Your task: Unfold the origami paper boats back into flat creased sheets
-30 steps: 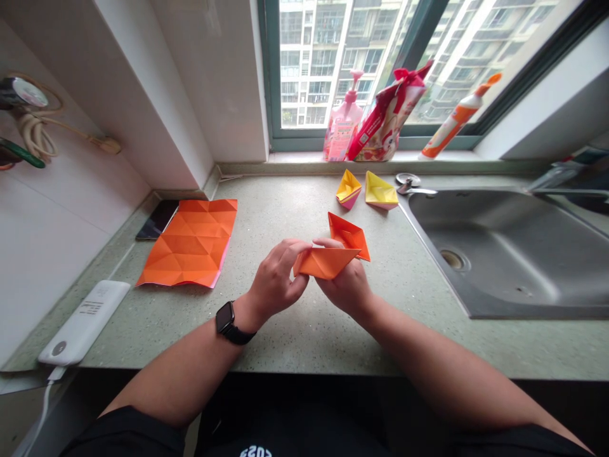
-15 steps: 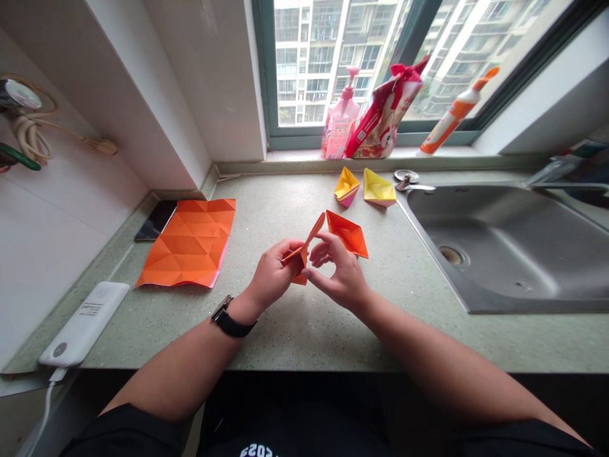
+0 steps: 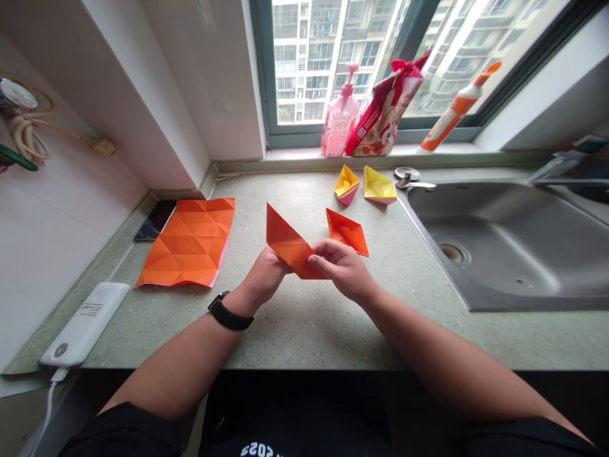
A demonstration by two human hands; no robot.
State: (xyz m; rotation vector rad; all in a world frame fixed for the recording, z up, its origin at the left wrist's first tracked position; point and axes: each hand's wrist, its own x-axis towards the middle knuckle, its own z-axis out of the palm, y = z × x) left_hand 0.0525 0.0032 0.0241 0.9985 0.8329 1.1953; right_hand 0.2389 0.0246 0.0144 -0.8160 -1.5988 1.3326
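The left hand (image 3: 263,277) and right hand (image 3: 340,270) are pinching a folded orange paper triangle (image 3: 288,244) between them, both closed narrowly on it, with its point rising up and to the left. The left hand is angling inward from the wrist, its fingers hidden behind the paper, while the right is curling its fingers over the lower edge. Both forearms are reaching forward and converging, with a black smartwatch (image 3: 229,315) circling the left wrist. On the speckled green countertop (image 3: 304,333), a white power bank (image 3: 84,324) is lying at the left, beside a creased orange sheet (image 3: 188,242) and a dark phone (image 3: 155,220). Just past the right hand, an orange paper boat (image 3: 347,232) is sitting, with two yellow paper boats (image 3: 346,185) (image 3: 379,185) beyond it. A steel sink (image 3: 504,247) is occupying the right.
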